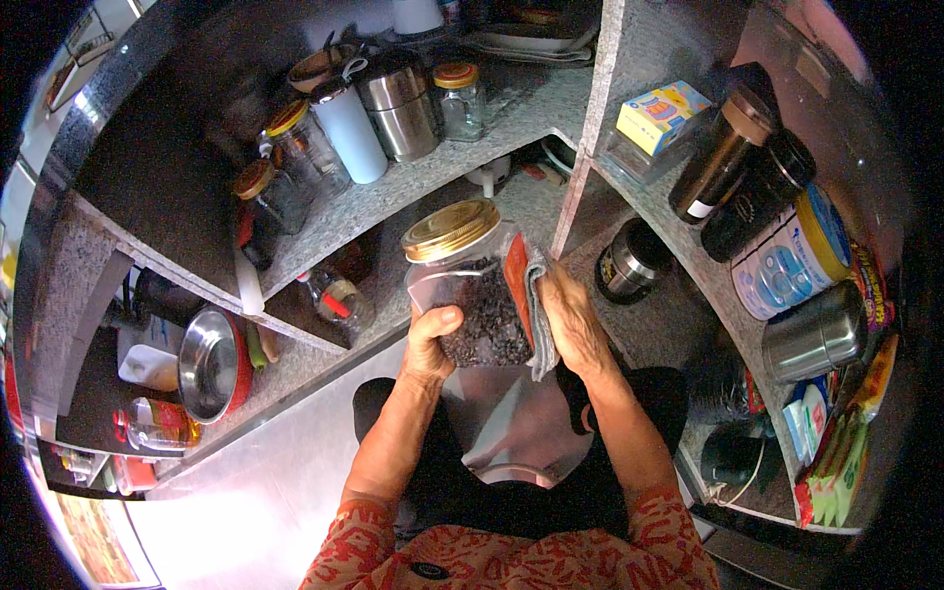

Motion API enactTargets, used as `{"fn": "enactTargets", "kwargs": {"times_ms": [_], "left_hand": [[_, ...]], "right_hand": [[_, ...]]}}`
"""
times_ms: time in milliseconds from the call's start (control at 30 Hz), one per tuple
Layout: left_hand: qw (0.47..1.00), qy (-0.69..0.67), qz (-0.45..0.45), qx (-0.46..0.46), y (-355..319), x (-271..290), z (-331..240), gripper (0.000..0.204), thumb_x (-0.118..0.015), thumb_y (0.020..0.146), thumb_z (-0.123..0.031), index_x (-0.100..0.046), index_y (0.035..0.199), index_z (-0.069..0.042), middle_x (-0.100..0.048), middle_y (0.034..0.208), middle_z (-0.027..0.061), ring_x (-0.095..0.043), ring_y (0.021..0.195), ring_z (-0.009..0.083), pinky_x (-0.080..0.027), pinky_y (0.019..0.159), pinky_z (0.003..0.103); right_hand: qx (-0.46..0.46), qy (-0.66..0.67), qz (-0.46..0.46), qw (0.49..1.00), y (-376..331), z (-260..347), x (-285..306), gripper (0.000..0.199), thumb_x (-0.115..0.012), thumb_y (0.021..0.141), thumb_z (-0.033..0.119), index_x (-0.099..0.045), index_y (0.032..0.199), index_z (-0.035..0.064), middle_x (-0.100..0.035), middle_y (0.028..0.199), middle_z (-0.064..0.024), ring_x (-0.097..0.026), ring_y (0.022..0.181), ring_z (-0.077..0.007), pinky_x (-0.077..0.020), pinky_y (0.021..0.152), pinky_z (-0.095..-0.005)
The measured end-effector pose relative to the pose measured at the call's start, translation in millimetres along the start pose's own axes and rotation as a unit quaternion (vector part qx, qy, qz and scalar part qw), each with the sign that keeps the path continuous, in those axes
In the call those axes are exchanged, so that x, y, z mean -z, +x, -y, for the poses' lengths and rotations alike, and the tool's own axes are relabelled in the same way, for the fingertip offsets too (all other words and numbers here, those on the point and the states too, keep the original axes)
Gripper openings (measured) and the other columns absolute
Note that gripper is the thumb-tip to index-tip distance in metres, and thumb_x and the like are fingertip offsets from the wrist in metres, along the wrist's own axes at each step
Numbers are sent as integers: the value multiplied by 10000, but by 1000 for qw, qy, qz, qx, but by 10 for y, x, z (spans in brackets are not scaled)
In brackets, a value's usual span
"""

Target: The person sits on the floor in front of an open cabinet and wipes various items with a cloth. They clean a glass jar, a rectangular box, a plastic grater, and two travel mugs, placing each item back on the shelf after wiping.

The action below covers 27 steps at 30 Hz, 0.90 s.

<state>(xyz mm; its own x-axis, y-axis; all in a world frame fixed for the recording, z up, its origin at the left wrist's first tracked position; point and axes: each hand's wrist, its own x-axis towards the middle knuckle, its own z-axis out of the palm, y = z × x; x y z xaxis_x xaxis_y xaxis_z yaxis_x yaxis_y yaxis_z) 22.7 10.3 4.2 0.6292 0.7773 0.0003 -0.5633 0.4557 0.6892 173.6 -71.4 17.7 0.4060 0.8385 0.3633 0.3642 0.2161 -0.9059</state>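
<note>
Left hand [430, 344] clasped round clear jar [470, 285] of dark contents, right hand [570, 324] pressing grey cloth [536, 295] flat against its side

Bright glare lower left, dim shelf recesses, fisheye-bent edges, black corners.
</note>
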Motion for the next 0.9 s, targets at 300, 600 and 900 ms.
{"fn": "enactTargets", "kwargs": {"times_ms": [300,600,900], "left_hand": [[996,38,-30,-75,33,-129,-46,716,-693,639,-250,-396,1244,-10,-561,1066,127,-581,932,239,-495,809,354],[990,52,-57,-120,70,-114,-94,719,-677,644,-245,-393,1270,-35,-547,1108,115,-561,971,240,-468,854,368],[1000,19,-4,-14,9,1,-49,846,-724,531,-232,-375,1274,-27,-533,1136,110,-527,1031,243,-437,889,362]], "right_hand": [[-114,69,-57,989,-94,83,-218,451,-354,945,325,-435,1218,-25,-517,1093,-225,-500,1020,-316,-367,891,-375],[-11,-27,-42,999,-228,65,-281,413,-407,934,275,-436,1226,-16,-371,1209,-273,-381,1132,-408,-308,969,-438],[-1,22,15,1000,-143,-187,-60,464,-430,922,330,-432,1211,-32,-543,1101,-146,-551,981,-220,-434,849,-353]]}}
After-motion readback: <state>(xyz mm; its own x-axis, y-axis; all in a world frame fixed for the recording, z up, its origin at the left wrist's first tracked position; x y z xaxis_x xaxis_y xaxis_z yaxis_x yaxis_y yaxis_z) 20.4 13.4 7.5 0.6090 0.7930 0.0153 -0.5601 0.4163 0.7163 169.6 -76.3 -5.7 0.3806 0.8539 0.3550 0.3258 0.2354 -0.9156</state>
